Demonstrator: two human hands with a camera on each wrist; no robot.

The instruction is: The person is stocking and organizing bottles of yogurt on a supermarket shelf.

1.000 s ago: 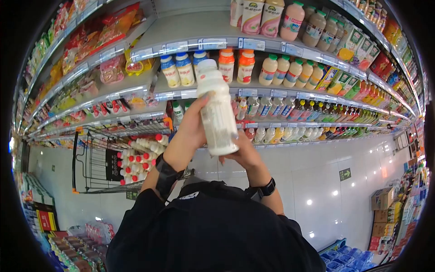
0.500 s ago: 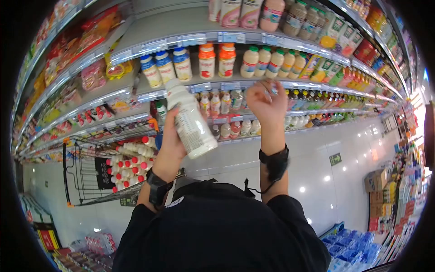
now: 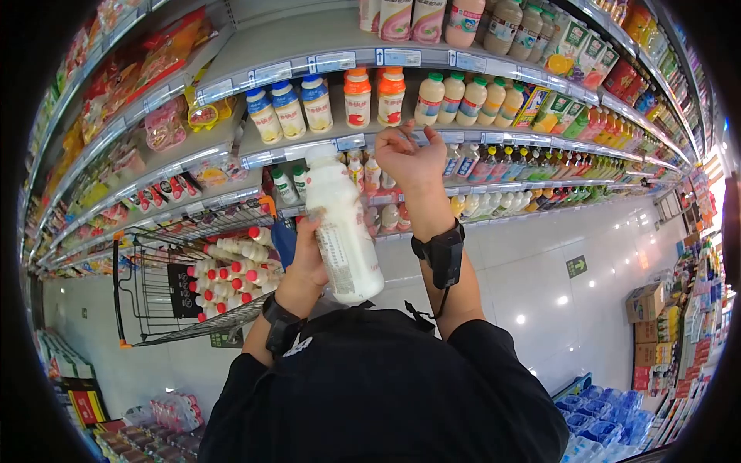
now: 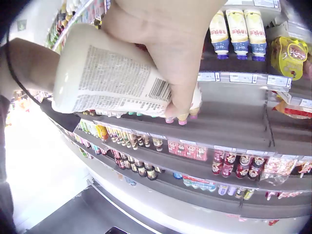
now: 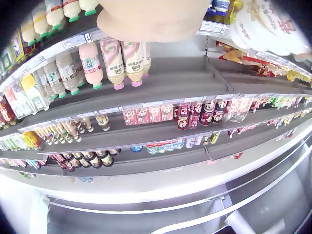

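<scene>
My left hand [image 3: 306,258] grips a large white plastic bottle [image 3: 343,231] around its body, a little tilted, in front of the shelves. In the left wrist view the thumb lies across the bottle's [image 4: 117,78] printed label, beside a barcode [image 4: 158,89]. My right hand [image 3: 413,158] is raised to the right of the bottle, fingers loosely bent, with nothing in it. It overlaps the shelf edge below the green-capped bottles [image 3: 471,100] in the head view. Part of that hand [image 5: 151,19] shows at the top of the right wrist view, with the white bottle [image 5: 265,29] beyond it.
A wire shopping cart [image 3: 143,309] holding several red-capped white bottles [image 3: 231,282] stands at left. Blue-capped bottles [image 3: 289,112] and orange-capped bottles [image 3: 357,99] line the shelf ahead. Packs of blue-wrapped bottles [image 3: 606,413] sit on the floor at lower right, cardboard boxes [image 3: 644,302] farther right.
My right hand has left the bottle's base, risen to the right toward the shelf, then shifted slightly back left. The left hand has kept the bottle, which swung left and partly back and turned.
</scene>
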